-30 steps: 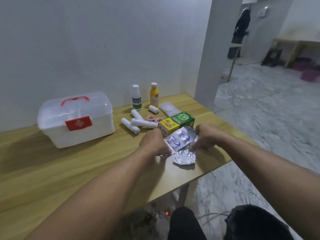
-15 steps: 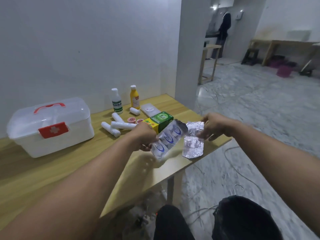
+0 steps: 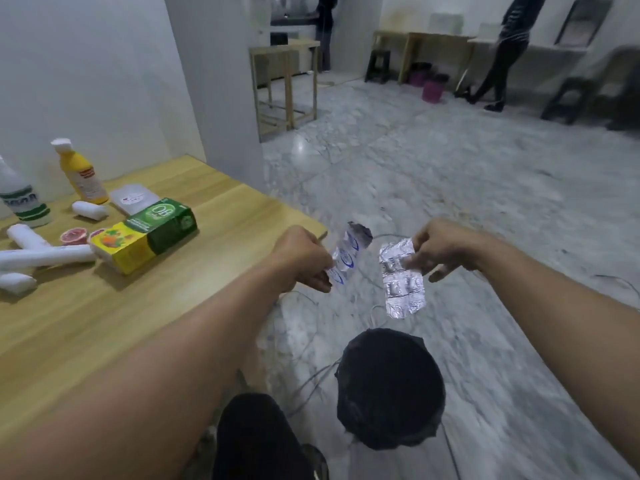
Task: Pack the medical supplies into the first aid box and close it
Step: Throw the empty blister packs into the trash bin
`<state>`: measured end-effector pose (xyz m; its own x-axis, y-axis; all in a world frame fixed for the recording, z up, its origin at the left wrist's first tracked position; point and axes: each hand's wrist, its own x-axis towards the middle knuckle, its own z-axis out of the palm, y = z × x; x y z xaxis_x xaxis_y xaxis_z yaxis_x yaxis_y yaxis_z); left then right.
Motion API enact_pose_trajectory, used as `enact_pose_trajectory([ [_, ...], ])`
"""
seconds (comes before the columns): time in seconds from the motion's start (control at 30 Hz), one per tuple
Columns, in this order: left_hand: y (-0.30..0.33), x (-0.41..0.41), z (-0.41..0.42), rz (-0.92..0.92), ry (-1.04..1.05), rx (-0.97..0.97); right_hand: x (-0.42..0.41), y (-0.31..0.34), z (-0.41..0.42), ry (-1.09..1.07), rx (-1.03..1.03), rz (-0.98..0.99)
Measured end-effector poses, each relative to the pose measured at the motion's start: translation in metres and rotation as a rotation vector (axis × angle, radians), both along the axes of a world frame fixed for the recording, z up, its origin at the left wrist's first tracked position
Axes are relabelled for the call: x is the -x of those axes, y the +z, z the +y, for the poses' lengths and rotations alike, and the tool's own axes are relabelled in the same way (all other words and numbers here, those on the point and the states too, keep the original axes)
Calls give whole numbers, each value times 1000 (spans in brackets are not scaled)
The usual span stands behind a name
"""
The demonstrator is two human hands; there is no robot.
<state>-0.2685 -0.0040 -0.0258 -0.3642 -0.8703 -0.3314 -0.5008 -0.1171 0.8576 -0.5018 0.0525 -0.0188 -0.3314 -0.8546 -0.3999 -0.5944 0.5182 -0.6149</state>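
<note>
Clearly mid-pickup, seen from the head camera: two foil pill strips lifted clear of the pale wooden worktop and held out past its right edge, above the marbled floor. Left hand pinching a silver blister strip with blue printed ovals by its lower end, strip slanting up and away. Right hand pinching a plain crinkled silver blister strip with raised pill pockets near its top edge, strip hanging downward. Strips near each other but apart, not touching.

Still unpacked on the worktop: a yellow-and-green cardboard carton lying flat, a yellow plastic bottle with white cap upright by the wall, a white bottle with green label at the left edge of view, several white rolled bandages, two small pink round pots and a flat clear packet.

No first aid box anywhere in this view; presumably off to the left, beyond the frame.

Judging by this, an early packing step: gathering the strips, with nearly everything else yet to go in. Next move likely calls for swinging both hands back leftward over the worktop toward the box, getting its lid open if shut, which would need one hand freed, perhaps by stacking both strips in a single pinch first. Thin foil, so a light grip to avoid creasing.
</note>
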Motion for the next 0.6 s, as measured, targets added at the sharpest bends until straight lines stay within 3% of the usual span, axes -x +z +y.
enact_pose_trajectory([
  [0.33, -149, 79, 30, -246, -96, -131, 28, -146, 38, -255, -120, 8],
  [0.6, -211, 100, 43, -382, -135, -171, 30, -229, 46, -321, -195, 50],
])
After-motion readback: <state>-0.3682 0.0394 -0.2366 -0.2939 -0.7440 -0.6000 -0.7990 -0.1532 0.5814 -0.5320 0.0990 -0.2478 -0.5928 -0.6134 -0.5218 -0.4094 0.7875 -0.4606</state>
